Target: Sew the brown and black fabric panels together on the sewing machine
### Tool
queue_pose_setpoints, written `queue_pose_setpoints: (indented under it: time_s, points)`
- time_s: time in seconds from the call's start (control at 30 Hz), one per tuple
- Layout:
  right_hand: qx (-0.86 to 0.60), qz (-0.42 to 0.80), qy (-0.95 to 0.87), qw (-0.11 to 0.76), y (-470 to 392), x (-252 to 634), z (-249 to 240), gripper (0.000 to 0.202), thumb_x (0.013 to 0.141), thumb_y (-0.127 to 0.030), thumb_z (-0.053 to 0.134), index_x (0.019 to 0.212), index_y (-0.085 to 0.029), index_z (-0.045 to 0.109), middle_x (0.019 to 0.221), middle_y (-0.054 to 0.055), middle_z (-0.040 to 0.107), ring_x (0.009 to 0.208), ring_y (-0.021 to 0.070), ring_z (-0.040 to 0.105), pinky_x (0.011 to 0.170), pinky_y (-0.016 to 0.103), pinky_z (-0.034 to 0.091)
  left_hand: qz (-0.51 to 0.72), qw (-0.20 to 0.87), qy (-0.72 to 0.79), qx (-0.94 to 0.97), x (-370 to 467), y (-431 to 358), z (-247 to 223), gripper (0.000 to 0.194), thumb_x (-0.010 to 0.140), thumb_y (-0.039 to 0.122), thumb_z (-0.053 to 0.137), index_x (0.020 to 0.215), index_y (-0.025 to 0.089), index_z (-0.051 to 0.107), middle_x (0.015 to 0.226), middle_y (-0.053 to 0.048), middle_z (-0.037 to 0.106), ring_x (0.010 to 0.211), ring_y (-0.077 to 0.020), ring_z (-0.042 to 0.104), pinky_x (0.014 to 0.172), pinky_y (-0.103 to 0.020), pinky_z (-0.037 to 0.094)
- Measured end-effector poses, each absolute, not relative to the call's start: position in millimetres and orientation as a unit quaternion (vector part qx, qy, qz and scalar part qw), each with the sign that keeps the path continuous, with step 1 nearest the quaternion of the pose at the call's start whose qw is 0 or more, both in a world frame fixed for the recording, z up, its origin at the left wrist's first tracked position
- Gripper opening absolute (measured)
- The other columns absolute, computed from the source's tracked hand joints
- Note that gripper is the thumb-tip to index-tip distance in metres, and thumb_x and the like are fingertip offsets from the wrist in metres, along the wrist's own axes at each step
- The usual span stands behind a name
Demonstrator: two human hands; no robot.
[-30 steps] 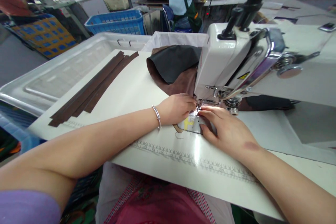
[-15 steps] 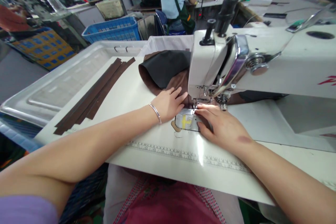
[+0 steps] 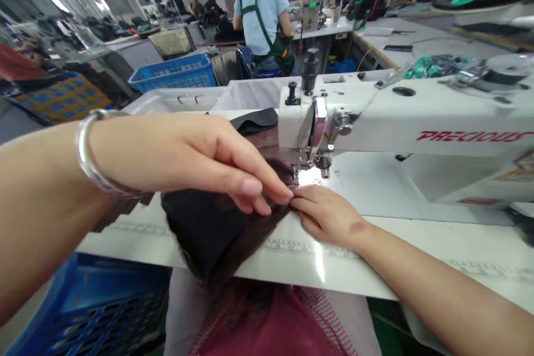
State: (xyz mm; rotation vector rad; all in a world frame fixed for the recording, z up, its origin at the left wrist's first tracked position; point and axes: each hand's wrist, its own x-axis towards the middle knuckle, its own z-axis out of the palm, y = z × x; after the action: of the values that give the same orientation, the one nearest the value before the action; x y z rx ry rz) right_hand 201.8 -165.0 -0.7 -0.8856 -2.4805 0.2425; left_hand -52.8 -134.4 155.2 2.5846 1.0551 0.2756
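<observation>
A dark brown fabric piece (image 3: 267,147) with black panels (image 3: 208,228) lies left of the sewing machine's needle and presser foot (image 3: 297,172), its near end drooping over the table's front edge. Close to the camera, my left hand (image 3: 187,158), with a silver bangle at the wrist, hovers over the fabric. Its fingers are stretched out and loosely apart, the index fingertip beside my right fingertips. My right hand (image 3: 327,211) rests on the table just in front of the needle plate, fingertips together on the fabric's right edge. What lies under those fingertips is partly hidden.
The white machine arm (image 3: 375,117) spans the right side. Brown strips (image 3: 120,211) show partly behind my left wrist. Behind the table stand a clear plastic tray (image 3: 162,100) and a blue basket (image 3: 175,72). Another blue basket (image 3: 104,300) is below left. A person in a light blue shirt (image 3: 262,16) sits ahead.
The fabric has come out from under the machine toward the front left. My left hand has risen off the table toward the camera; my right hand has shifted slightly nearer. The view has tilted up.
</observation>
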Motion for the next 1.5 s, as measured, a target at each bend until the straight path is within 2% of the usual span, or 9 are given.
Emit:
queue_pose_setpoints:
  time_s: [0.17,0.37,0.47,0.63,1.0,1.17,1.27,1.33,1.5]
  points:
    - [-0.35,0.042,-0.91,0.219,-188,198,15,0.032,0.083,-0.015,0.05,0.113,-0.017,0.06,0.115,0.007,0.063,0.108,0.0192,0.054,0.092,0.036,0.045,0.017,0.055,0.306,0.95,-45,-124,95,0.044,0.094,0.042,0.039,0.134,0.027,0.051,0.14,-0.005,0.049,0.133,-0.0263,0.042,0.11,-0.047,0.033]
    - [-0.598,-0.099,-0.753,0.257,-263,282,36,0.015,0.087,-0.031,0.052,0.091,-0.025,0.065,0.09,0.001,0.064,0.085,0.0152,0.057,0.078,0.029,0.046,0.054,-0.025,0.321,0.945,-43,-136,-8,0.062,0.093,0.05,0.04,0.148,0.028,0.023,0.154,-0.004,0.025,0.142,-0.0283,0.024,0.114,-0.052,0.024]
    - [-0.728,-0.171,-0.609,0.263,-294,368,37,0.024,0.09,-0.03,0.045,0.081,-0.019,0.064,0.076,0.006,0.059,0.073,0.0206,0.054,0.069,0.036,0.044,0.064,-0.032,0.315,0.946,-47,-135,-9,0.064,0.092,0.051,0.041,0.149,0.029,0.021,0.154,-0.003,0.025,0.141,-0.0289,0.025,0.114,-0.051,0.025]
    - [-0.798,-0.194,-0.524,0.225,-298,468,16,0.03,0.085,-0.037,0.051,0.097,-0.015,0.068,0.086,0.01,0.059,0.078,0.0238,0.055,0.071,0.039,0.045,0.058,-0.035,0.319,0.945,-47,-132,-4,0.064,0.092,0.05,0.042,0.149,0.029,0.02,0.154,-0.003,0.024,0.142,-0.0283,0.024,0.114,-0.052,0.025]
    - [-0.754,-0.228,-0.553,0.271,-303,467,9,0.03,0.091,-0.039,0.046,0.101,-0.025,0.07,0.101,0.012,0.063,0.095,0.0322,0.059,0.08,0.047,0.048,0.07,0.016,0.343,0.937,-43,-139,8,0.054,0.093,0.042,0.043,0.144,0.026,0.034,0.151,-0.009,0.032,0.14,-0.027,0.03,0.113,-0.053,0.025]
    - [-0.614,-0.23,-0.655,0.375,-310,367,25,0.06,0.077,-0.022,0.069,0.13,-0.044,0.052,0.111,0.006,0.065,0.095,0.0314,0.063,0.089,0.045,0.049,0.162,0.257,0.342,0.889,-28,-168,42,0.036,0.094,0.036,0.046,0.125,0.022,0.059,0.135,-0.01,0.054,0.127,-0.0228,0.049,0.11,-0.045,0.035]
    - [-0.41,-0.089,-0.846,0.328,-300,274,37,0.055,0.082,-0.015,0.06,0.134,-0.028,0.049,0.116,0.007,0.065,0.105,0.026,0.06,0.087,0.043,0.054,0.172,0.599,0.351,0.699,0,-191,59,0.04,0.096,0.041,0.04,0.117,0.017,0.063,0.111,-0.013,0.068,0.098,-0.0196,0.067,0.091,-0.039,0.053]
    - [-0.289,-0.061,-0.895,0.335,-289,220,42,0.033,0.084,-0.013,0.055,0.117,-0.018,0.061,0.111,0.007,0.067,0.106,0.0232,0.06,0.092,0.04,0.052,0.191,0.741,0.364,0.531,16,-198,65,0.04,0.095,0.041,0.045,0.115,0.012,0.062,0.103,-0.015,0.07,0.085,-0.0185,0.07,0.081,-0.035,0.057]
    - [-0.217,-0.076,-0.894,0.384,-266,164,38,0.018,0.087,-0.009,0.052,0.094,-0.014,0.067,0.095,0.005,0.07,0.087,0.0177,0.062,0.082,0.03,0.055,0.302,0.76,0.398,0.417,22,-197,66,0.03,0.084,0.029,0.065,0.106,0.009,0.063,0.088,-0.013,0.071,0.073,-0.0168,0.07,0.073,-0.031,0.058]
